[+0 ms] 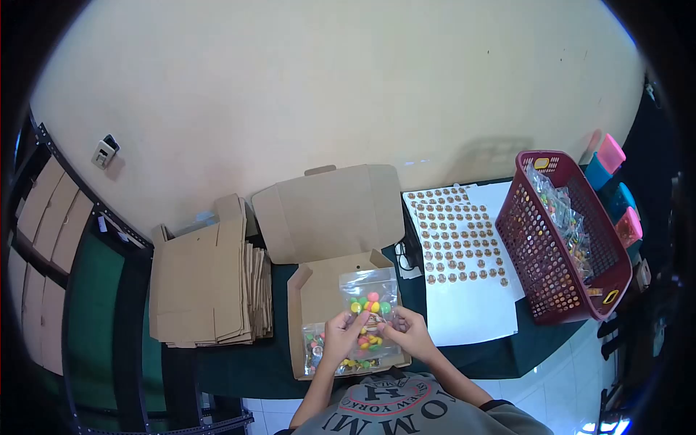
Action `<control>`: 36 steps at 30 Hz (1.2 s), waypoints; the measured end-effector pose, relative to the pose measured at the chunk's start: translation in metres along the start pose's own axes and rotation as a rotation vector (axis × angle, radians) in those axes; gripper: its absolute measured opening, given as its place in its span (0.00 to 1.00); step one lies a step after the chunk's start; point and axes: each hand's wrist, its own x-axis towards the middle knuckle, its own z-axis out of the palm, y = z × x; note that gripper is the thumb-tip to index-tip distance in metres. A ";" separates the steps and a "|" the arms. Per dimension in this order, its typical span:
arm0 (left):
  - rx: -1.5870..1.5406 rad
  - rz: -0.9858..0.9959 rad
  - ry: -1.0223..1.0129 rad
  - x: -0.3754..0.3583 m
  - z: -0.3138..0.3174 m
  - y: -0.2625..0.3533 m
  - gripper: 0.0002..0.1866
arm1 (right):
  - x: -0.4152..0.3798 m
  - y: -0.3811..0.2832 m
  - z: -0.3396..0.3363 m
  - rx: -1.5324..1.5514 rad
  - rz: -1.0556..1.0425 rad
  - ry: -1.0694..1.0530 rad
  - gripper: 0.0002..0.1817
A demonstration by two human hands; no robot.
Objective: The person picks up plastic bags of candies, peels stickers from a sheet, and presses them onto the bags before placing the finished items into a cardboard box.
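Note:
My left hand (344, 338) and my right hand (409, 333) hold a clear zip bag (370, 281) of round red, yellow and green candies from its two sides. Both thumbs press on a brownish label on the bag's front, which they partly cover. Below the bag is an open cardboard box (296, 319), its lid (330, 210) tilted back towards the wall. Inside the box, another clear bag (312, 348) of colourful pieces lies at the left, and more pieces show under my hands. How many bags are there is hidden.
Flat cardboard boxes (196, 283) are stacked at the left. White sheets (471, 312) with rows of round brown stickers (457, 232) lie at the right. Beyond stands a maroon basket (518, 243) with filled bags (562, 214). Pink and blue containers (612, 152) are behind it.

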 end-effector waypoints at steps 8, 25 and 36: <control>0.164 0.002 -0.166 -0.009 -0.004 0.010 0.10 | -0.004 -0.001 0.011 0.086 -0.197 0.140 0.16; -0.196 0.166 -0.116 -0.010 0.014 0.030 0.16 | -0.014 -0.017 -0.003 0.026 -0.209 0.194 0.12; -0.071 0.245 0.150 -0.004 0.012 0.038 0.07 | -0.016 -0.024 -0.008 -0.332 -0.222 -0.099 0.26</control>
